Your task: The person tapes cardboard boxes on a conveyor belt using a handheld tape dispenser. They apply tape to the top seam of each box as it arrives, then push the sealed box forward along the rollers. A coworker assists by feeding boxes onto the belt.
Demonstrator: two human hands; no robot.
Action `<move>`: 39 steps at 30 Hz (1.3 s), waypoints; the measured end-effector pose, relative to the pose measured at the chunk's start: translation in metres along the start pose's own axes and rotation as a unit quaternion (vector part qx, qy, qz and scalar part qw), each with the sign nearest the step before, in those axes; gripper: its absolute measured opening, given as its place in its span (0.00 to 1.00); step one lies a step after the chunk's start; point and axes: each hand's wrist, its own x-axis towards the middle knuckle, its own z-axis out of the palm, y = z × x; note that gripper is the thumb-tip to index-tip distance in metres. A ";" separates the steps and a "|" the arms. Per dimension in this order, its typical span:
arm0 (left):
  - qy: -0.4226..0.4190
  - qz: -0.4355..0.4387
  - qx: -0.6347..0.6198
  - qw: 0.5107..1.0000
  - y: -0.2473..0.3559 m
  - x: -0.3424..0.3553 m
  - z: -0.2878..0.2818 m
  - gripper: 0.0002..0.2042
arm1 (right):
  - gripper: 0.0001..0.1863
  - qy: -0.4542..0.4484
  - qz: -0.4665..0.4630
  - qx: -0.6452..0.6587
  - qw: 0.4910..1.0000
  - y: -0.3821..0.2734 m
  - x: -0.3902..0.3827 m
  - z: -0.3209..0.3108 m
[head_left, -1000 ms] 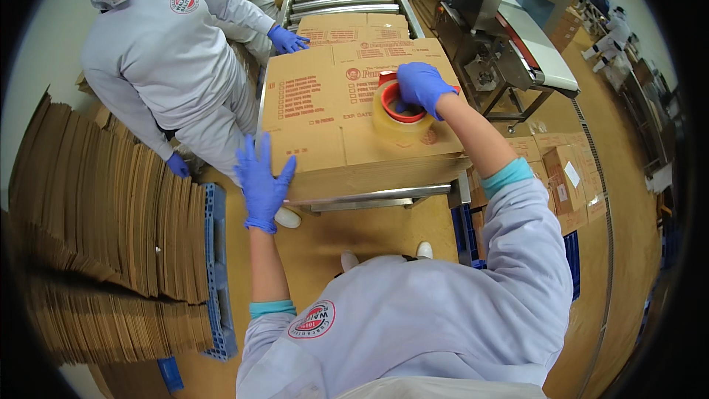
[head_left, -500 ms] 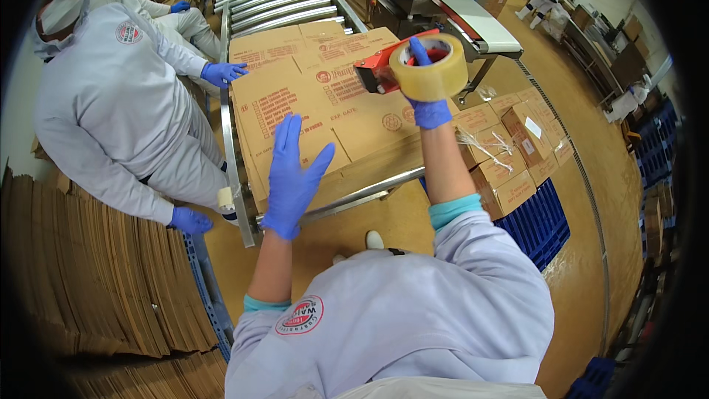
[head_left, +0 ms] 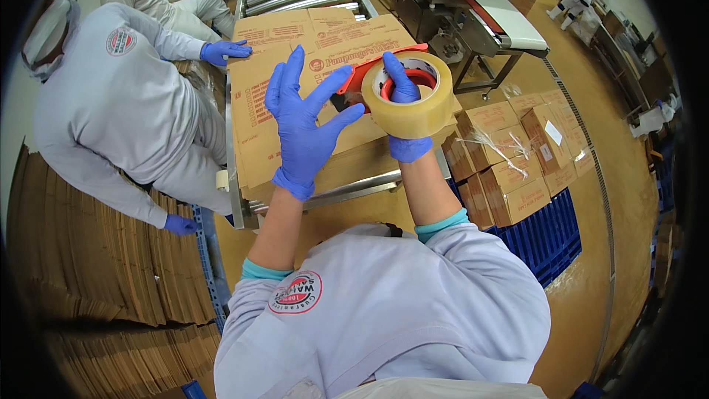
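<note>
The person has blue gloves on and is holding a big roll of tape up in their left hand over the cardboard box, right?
Not quite. The head view shows the roll of tape held in the right hand, not the left. The left hand is open with fingers spread beside it. The blue gloves and the cardboard box underneath are right.

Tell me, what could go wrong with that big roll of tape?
The right hand holds the tape dispenser up above the cardboard box, so it might slip and fall on it. The left hand is spread open right beside the roll, so loose tape could stick to the glove.
</note>
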 end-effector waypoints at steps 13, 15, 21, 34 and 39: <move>0.026 0.155 0.027 0.987 0.003 -0.009 0.020 0.07 | 0.06 0.025 0.015 -0.076 0.997 -0.037 0.003 -0.004; 0.048 0.116 -0.009 0.992 -0.005 -0.006 0.023 0.07 | 0.07 0.036 0.060 -0.018 0.997 -0.041 0.027 0.001; 0.274 -0.239 -0.321 0.874 -0.060 0.022 0.001 0.08 | 0.10 0.091 -0.030 -0.011 0.995 -0.032 0.060 0.019; -0.076 -0.364 -0.378 0.848 -0.114 0.043 -0.024 0.06 | 0.11 -0.011 0.056 0.005 0.998 0.061 0.056 0.082; -0.009 -0.263 -0.352 0.898 -0.144 0.042 -0.047 0.05 | 0.16 -0.064 0.079 0.043 0.994 0.091 0.050 0.093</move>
